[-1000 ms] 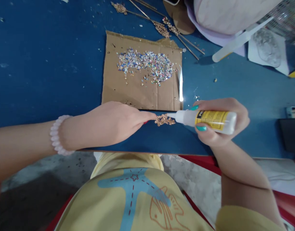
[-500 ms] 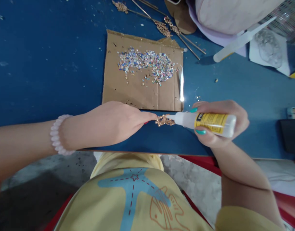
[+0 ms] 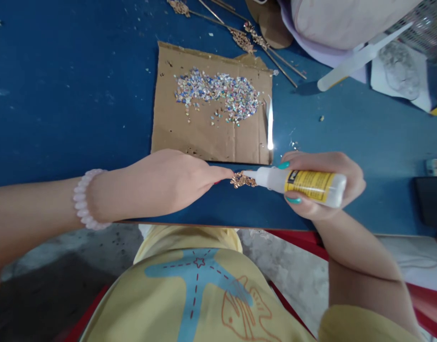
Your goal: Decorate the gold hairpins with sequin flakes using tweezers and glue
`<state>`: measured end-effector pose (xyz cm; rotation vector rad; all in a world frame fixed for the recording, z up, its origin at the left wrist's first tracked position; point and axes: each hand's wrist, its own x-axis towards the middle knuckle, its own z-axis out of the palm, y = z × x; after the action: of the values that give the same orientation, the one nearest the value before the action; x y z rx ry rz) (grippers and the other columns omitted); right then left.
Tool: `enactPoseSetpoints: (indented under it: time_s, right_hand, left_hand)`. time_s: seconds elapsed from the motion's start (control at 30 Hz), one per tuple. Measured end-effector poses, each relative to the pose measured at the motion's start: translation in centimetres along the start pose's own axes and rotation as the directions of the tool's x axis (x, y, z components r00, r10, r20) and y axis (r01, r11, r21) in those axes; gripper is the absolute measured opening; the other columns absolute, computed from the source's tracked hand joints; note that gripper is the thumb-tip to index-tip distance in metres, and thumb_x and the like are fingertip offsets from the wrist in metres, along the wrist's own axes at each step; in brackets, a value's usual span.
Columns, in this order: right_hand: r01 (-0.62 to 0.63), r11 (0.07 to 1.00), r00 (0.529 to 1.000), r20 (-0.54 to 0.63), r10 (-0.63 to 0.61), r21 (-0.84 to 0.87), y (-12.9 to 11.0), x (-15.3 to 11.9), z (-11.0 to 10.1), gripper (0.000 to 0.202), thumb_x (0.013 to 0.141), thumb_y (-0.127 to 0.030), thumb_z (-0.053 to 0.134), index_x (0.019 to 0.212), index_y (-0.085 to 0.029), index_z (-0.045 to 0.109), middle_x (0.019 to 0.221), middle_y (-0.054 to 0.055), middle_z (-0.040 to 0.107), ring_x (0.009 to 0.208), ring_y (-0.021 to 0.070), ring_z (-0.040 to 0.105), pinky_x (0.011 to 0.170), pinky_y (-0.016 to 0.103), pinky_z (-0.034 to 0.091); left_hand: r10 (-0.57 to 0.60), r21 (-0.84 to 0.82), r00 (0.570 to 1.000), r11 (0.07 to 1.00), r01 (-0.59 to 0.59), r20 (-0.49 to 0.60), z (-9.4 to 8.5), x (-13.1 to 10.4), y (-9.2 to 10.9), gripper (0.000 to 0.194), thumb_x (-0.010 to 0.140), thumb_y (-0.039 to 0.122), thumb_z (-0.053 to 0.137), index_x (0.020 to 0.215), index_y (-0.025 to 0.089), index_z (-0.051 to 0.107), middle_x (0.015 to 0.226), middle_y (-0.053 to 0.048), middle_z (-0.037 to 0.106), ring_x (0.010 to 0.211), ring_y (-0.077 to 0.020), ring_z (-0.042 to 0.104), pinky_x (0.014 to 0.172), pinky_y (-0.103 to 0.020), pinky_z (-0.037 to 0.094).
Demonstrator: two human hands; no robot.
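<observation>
My left hand is closed, its index finger stretched to the edge of a small gold filigree ornament. The ornament sticks out past the fingertip; whatever part lies inside the hand is hidden. My right hand is wrapped round a clear glue bottle with a yellow label. The bottle lies nearly level, its narrow white nozzle over the ornament's right part. Just beyond the hands lies a cardboard sheet, with a spread of tiny shiny rhinestones on it.
Several gold hair sticks with filigree heads lie behind the cardboard. A white handled tool, a pale round-sided object and a mesh basket crowd the back right. A dark object sits at the right edge.
The glue bottle in my right hand has shifted slightly left, its nozzle moving further over the ornament. My left hand has stayed almost still.
</observation>
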<state>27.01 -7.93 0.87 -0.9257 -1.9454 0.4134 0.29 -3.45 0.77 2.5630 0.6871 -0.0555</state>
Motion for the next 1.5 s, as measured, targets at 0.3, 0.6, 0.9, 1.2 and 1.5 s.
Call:
enactPoseSetpoints:
  time_s: [0.3, 0.6, 0.9, 1.2, 1.5]
  right_hand:
    - [0.009, 0.999, 1.000, 0.003, -0.009, -0.038, 0.12, -0.07, 0.03, 0.034, 0.072, -0.040, 0.075, 0.104, -0.029, 0.069, 0.079, 0.000, 0.072, 0.062, 0.0186, 0.068, 0.053, 0.031, 0.057]
    - [-0.017, 0.998, 1.000, 0.020, 0.019, -0.061, -0.18, -0.04, -0.03, 0.031, 0.072, -0.042, 0.074, 0.102, -0.032, 0.069, 0.079, 0.000, 0.072, 0.061, 0.0201, 0.068, 0.052, 0.034, 0.059]
    - [0.006, 0.998, 1.000, 0.010, -0.006, -0.061, 0.04, -0.14, 0.01, 0.033, 0.072, -0.040, 0.075, 0.103, -0.030, 0.069, 0.078, 0.000, 0.072, 0.060, 0.0196, 0.067, 0.051, 0.033, 0.058]
    - [-0.001, 0.999, 1.000, 0.001, 0.001, -0.048, -0.10, -0.12, 0.04, 0.033, 0.072, -0.040, 0.075, 0.103, -0.031, 0.070, 0.079, 0.001, 0.072, 0.059, 0.0195, 0.067, 0.049, 0.033, 0.057]
    - [-0.037, 0.999, 0.999, 0.002, 0.037, -0.034, -0.28, 0.02, -0.22, 0.034, 0.069, -0.040, 0.078, 0.101, -0.030, 0.071, 0.077, 0.000, 0.072, 0.058, 0.0196, 0.067, 0.047, 0.032, 0.056]
  left_hand:
    - [-0.007, -0.010, 1.000, 1.000, 0.007, 0.010, -0.10, 0.12, 0.08, 0.041, 0.100, 0.034, 0.026, 0.138, 0.038, 0.041, 0.112, 0.002, 0.070, 0.088, -0.0181, 0.068, 0.067, -0.027, 0.043]
    - [-0.026, -0.030, 0.999, 0.999, 0.027, 0.026, -0.13, 0.01, 0.11, 0.042, 0.100, 0.035, 0.027, 0.139, 0.036, 0.041, 0.113, 0.001, 0.069, 0.090, -0.0183, 0.068, 0.070, -0.027, 0.045]
    - [-0.010, -0.026, 1.000, 1.000, 0.010, 0.015, -0.06, 0.00, 0.02, 0.041, 0.100, 0.035, 0.027, 0.139, 0.036, 0.041, 0.115, 0.002, 0.069, 0.088, -0.0182, 0.068, 0.068, -0.027, 0.044]
    - [-0.011, -0.023, 1.000, 1.000, 0.011, 0.016, -0.09, 0.02, 0.08, 0.041, 0.100, 0.034, 0.027, 0.140, 0.038, 0.039, 0.114, 0.002, 0.069, 0.089, -0.0185, 0.069, 0.068, -0.027, 0.044]
    - [-0.011, -0.022, 1.000, 1.000, 0.012, 0.012, -0.14, -0.01, 0.01, 0.041, 0.100, 0.033, 0.028, 0.139, 0.038, 0.040, 0.114, 0.002, 0.069, 0.088, -0.0184, 0.069, 0.068, -0.027, 0.044]
